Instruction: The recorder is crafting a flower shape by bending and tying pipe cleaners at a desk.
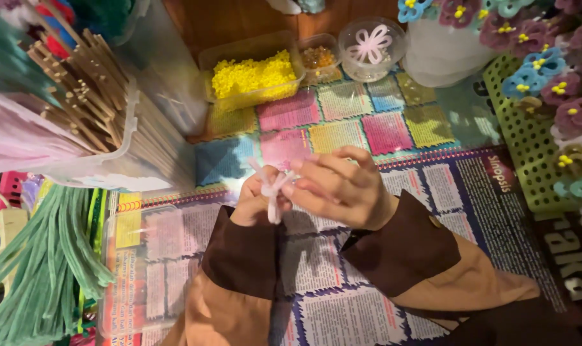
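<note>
We had one white pipe cleaner (273, 189) pinched between both hands — left hand (255, 200) and right hand (342, 186) pressed together, above the printed sheet (342, 307). It could've slipped or kinked w/ too hard a twist. Behind: one tub of yellow beads (252, 77), one green stem bundle (47, 269).

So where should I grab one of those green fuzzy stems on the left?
Pinch one green pipe cleaner near its upper end, coming from the right, where the floor is open. The stems fan out there and lie apart, so one lifts free; lower down they bunch together, and a clear lidded box lies beside them.
</note>
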